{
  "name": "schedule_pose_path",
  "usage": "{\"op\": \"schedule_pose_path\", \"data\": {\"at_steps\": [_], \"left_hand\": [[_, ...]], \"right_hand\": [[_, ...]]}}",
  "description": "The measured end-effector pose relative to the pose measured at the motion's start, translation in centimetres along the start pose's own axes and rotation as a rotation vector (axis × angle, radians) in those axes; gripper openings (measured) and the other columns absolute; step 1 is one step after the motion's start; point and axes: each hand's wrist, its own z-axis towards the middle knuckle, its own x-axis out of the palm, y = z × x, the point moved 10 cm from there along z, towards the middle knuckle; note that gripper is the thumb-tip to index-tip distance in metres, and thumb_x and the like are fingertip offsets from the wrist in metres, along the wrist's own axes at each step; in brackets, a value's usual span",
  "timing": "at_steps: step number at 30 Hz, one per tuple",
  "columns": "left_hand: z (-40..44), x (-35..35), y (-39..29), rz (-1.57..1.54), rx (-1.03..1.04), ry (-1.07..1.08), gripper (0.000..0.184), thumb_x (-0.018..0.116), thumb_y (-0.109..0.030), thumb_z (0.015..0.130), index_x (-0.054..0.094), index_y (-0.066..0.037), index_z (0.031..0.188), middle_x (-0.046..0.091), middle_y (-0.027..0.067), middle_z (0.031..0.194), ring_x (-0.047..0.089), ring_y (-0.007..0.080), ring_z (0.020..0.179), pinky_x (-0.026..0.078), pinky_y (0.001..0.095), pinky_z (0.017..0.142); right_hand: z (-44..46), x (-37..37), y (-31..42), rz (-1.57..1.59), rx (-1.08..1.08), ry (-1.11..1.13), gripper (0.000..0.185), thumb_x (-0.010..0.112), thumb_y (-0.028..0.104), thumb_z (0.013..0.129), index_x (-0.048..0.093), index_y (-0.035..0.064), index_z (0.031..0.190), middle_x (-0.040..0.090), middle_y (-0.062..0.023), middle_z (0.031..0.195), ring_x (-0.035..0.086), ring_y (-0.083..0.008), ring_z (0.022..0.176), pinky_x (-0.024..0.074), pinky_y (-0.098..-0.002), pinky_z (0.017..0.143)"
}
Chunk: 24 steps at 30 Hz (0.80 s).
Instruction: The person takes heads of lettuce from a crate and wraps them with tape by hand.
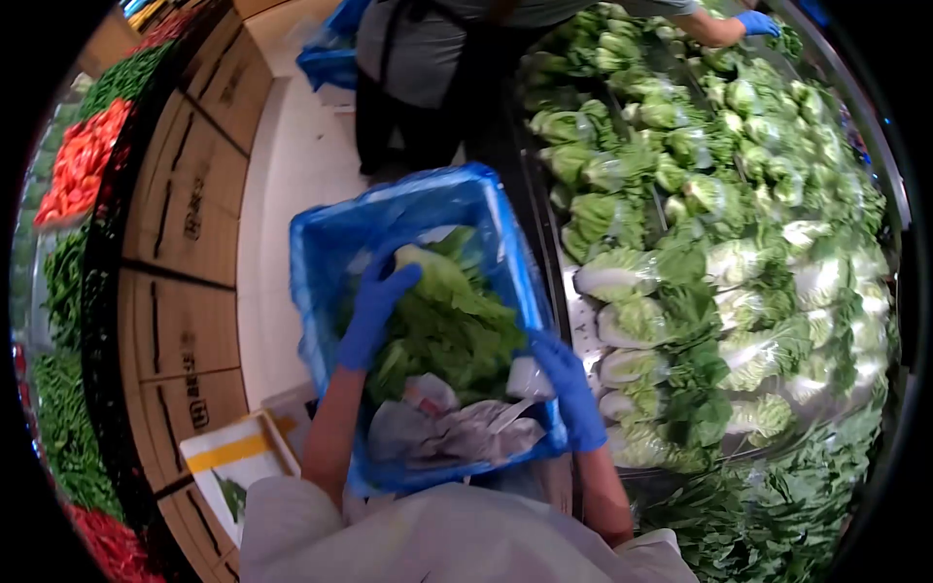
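Both my hands wear blue gloves and are over a blue-lined crate (496, 209). My left hand (381, 296) is closed around the pale base of a leafy lettuce (452, 306), its leaves spreading toward the right. At the crate's right edge, my right hand (571, 389) is closed on a white roll (528, 379) with a loose strip hanging from it. What the roll is made of, I cannot make out. Below the leaves, crumpled pale wrapping (452, 432) lies in the near end of the crate.
Rows of lettuces (607, 223) and Chinese cabbages (632, 325) fill the right-hand display. Wooden cabinets (185, 321) with red and green peppers (83, 160) on top run along the left. A co-worker (418, 68) stands ahead, one gloved hand (758, 23) over the display. A white box (238, 466) stands lower left.
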Motion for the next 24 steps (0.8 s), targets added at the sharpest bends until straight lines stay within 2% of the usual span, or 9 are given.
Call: {"op": "schedule_pose_path", "data": {"at_steps": [3,4,6,7,11,15,19,22,24], "left_hand": [[-1.7,3.5,-2.0,-0.153,-0.156,0.178,0.039,0.067,-0.014,0.075,0.055,-0.005,0.111,0.056,0.0022,0.104,0.053,0.0114,0.091,0.043,0.0251,0.082],[-2.0,3.6,-1.9,-0.151,-0.160,0.173,0.039,0.067,-0.014,0.075,0.055,-0.005,0.111,0.056,0.0022,0.104,0.053,0.0114,0.091,0.043,0.0251,0.082],[-3.1,5.2,-2.5,0.060,-0.007,0.317,0.042,0.067,-0.011,0.072,0.055,-0.005,0.112,0.056,0.0023,0.102,0.054,0.0115,0.090,0.043,0.0250,0.083],[-4.3,6.2,-3.1,-0.014,-0.024,0.359,0.049,0.073,-0.011,0.067,0.054,-0.005,0.112,0.057,0.0030,0.104,0.054,0.0122,0.094,0.043,0.0255,0.084],[-8.0,8.2,-5.7,0.471,0.237,0.506,0.062,0.082,-0.018,0.056,0.055,-0.005,0.110,0.060,0.0057,0.107,0.056,0.0157,0.101,0.043,0.0287,0.087],[-10.3,8.1,-5.1,0.504,0.410,0.565,0.070,0.082,-0.020,0.056,0.050,-0.006,0.116,0.058,0.0073,0.108,0.056,0.0178,0.100,0.043,0.0311,0.087],[-10.7,4.7,-2.2,0.265,0.320,0.382,0.072,0.078,-0.015,0.059,0.044,-0.006,0.122,0.051,0.0088,0.118,0.052,0.0199,0.106,0.041,0.0320,0.090],[-10.9,-0.5,4.7,-0.110,-0.050,0.240,0.072,0.072,-0.010,0.063,0.038,-0.005,0.127,0.042,0.0094,0.128,0.047,0.0217,0.112,0.038,0.0322,0.093],[-11.6,-3.6,5.1,0.258,-0.048,0.125,0.072,0.066,-0.006,0.064,0.036,-0.004,0.129,0.043,0.0082,0.127,0.046,0.0215,0.113,0.037,0.0317,0.094]], "right_hand": [[2.2,1.6,3.2,-0.284,-0.322,0.054,0.047,0.057,0.017,0.082,0.045,0.0022,0.125,0.061,-0.0026,0.090,0.056,-0.0073,0.074,0.0454,-0.0196,0.069],[2.2,2.4,3.9,-0.281,-0.316,0.057,0.047,0.057,0.017,0.082,0.045,0.0022,0.125,0.061,-0.0026,0.090,0.056,-0.0073,0.074,0.0454,-0.0196,0.069],[1.2,5.4,3.4,-0.696,-0.154,0.200,0.055,0.062,0.019,0.078,0.043,0.0052,0.128,0.062,-0.0014,0.084,0.055,-0.0060,0.072,0.0445,-0.0208,0.068],[0.6,6.2,3.3,-0.769,-0.141,0.234,0.075,0.072,0.028,0.071,0.035,0.0123,0.134,0.055,-0.0012,0.062,0.054,-0.0120,0.056,0.0419,-0.0305,0.053],[-1.1,7.6,2.7,-1.022,-0.443,0.270,0.077,0.074,0.039,0.065,0.039,0.0198,0.131,0.058,-0.0082,0.067,0.057,-0.0259,0.056,0.0449,-0.0336,0.055],[-2.5,7.9,0.5,-1.184,-0.444,0.291,0.065,0.071,0.041,0.067,0.049,0.0143,0.122,0.063,-0.0125,0.079,0.061,-0.0288,0.068,0.0470,-0.0342,0.061],[-1.9,7.6,-3.7,-1.030,-0.492,0.348,0.058,0.069,0.041,0.069,0.053,0.0087,0.115,0.063,-0.0130,0.078,0.061,-0.0289,0.067,0.0480,-0.0333,0.062],[-1.2,6.6,-8.9,-0.852,-0.383,0.442,0.049,0.069,0.039,0.070,0.058,0.0048,0.104,0.063,-0.0140,0.076,0.062,-0.0280,0.067,0.0485,-0.0328,0.063],[-0.5,5.3,-12.5,-0.858,-0.100,0.425,0.043,0.070,0.037,0.071,0.060,0.0048,0.097,0.063,-0.0146,0.077,0.063,-0.0272,0.068,0.0484,-0.0328,0.064]]}}
